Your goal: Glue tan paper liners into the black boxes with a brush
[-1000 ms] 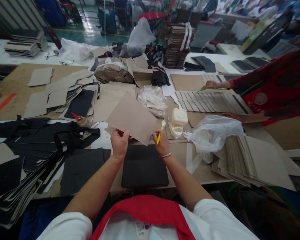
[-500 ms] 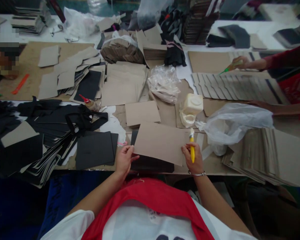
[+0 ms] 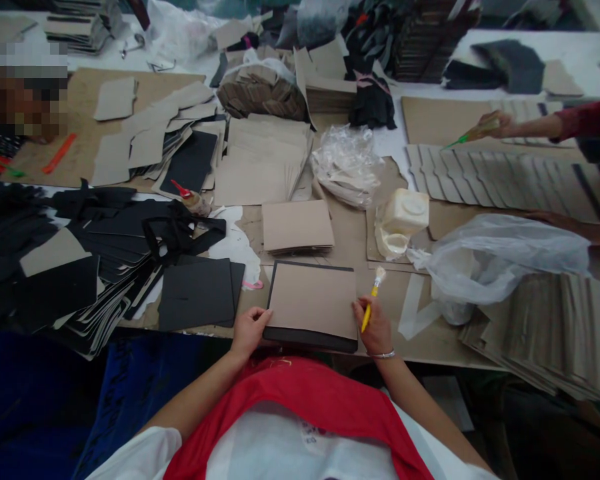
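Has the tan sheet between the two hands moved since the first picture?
Yes. Against the cream bottle, the tan sheet has come nearer: first about level with it, now on its near side, over the black panel.

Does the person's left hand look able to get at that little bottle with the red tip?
Probably yes. The left hand would first let go of the tan board; only low things, like the black sheets, lie between it and the bottle.
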`<state>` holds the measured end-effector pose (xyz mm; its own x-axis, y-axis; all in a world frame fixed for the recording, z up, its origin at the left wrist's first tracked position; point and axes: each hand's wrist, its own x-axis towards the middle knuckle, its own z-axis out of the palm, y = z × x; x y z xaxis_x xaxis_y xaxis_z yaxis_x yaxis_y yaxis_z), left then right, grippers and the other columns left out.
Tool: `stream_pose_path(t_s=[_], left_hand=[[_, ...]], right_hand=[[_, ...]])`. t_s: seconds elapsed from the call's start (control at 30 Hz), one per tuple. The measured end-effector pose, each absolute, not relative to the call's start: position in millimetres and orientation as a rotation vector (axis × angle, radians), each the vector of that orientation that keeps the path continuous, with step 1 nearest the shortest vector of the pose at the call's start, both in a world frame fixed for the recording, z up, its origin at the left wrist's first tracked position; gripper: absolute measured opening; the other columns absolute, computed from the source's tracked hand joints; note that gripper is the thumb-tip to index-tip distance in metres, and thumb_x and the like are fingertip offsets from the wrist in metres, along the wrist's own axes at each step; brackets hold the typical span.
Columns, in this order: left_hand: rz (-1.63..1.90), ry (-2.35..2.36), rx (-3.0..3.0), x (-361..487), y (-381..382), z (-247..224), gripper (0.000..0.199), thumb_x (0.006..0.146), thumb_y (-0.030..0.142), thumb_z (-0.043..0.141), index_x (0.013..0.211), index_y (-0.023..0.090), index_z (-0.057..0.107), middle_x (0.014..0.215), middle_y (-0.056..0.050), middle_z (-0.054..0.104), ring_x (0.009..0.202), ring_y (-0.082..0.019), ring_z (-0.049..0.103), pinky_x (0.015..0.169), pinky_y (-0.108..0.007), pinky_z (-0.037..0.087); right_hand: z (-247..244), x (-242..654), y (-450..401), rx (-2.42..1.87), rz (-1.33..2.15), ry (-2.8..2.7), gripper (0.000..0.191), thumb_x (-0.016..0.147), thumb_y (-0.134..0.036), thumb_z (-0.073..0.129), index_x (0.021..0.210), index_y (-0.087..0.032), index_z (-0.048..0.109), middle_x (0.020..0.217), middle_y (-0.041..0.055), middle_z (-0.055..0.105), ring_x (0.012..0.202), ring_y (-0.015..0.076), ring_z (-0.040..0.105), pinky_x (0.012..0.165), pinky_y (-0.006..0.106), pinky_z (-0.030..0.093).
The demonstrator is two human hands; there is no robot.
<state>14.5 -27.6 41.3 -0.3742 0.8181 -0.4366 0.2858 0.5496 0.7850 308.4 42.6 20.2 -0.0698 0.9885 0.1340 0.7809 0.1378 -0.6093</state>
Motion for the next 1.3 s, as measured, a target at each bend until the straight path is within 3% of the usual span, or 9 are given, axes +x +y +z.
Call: stream_pose_path(t_s=[0.3, 0.63, 1.0, 1.3], left_hand=[[0.701, 1.931, 0.956, 10, -23, 37, 0.036, 0.072, 0.05, 0.056, 0.06, 0.016, 0.063, 0.057, 0.001, 0.059, 0.059, -0.014, 0.052, 0.057, -0.023, 0.037], [0.5, 1.961, 1.067, 5, -20, 34, 0.041, 0.07, 0.057, 0.055, 0.064, 0.018, 0.067, 0.062, 0.0, 0.065, 0.063, -0.017, 0.057, 0.059, -0.025, 0.038], [0.481, 1.964, 1.087, 8, -16, 40, 0.04, 0.069, 0.054, 0.054, 0.06, 0.017, 0.064, 0.058, -0.001, 0.062, 0.059, -0.016, 0.055, 0.057, -0.025, 0.037], [0.504, 1.995, 1.183, 8, -13, 38, 0.032, 0.074, 0.044, 0.055, 0.06, 0.016, 0.062, 0.057, 0.0, 0.06, 0.057, -0.013, 0.053, 0.057, -0.023, 0.036]], right_hand=[[21, 303, 48, -1.739, 0.543, -1.951, 0.029, 0.089, -0.043, 0.043, 0.1, -0.017, 0.049, 0.081, 0.0089, 0.066, 0.071, 0.0212, 0.065, 0.062, 0.033, 0.049], [28, 296, 48, -1.929, 0.577, -1.976, 0.02, 0.087, -0.025, 0.051, 0.104, -0.015, 0.049, 0.08, 0.0063, 0.067, 0.073, 0.0194, 0.065, 0.064, 0.029, 0.048], [32, 292, 52, -2.008, 0.561, -2.021, 0.016, 0.087, -0.024, 0.051, 0.101, -0.016, 0.049, 0.081, 0.0071, 0.066, 0.069, 0.0203, 0.063, 0.06, 0.029, 0.043], [39, 287, 57, -2.13, 0.481, -2.173, 0.023, 0.088, -0.028, 0.05, 0.106, -0.014, 0.051, 0.079, 0.0078, 0.062, 0.062, 0.0161, 0.054, 0.055, 0.027, 0.032]])
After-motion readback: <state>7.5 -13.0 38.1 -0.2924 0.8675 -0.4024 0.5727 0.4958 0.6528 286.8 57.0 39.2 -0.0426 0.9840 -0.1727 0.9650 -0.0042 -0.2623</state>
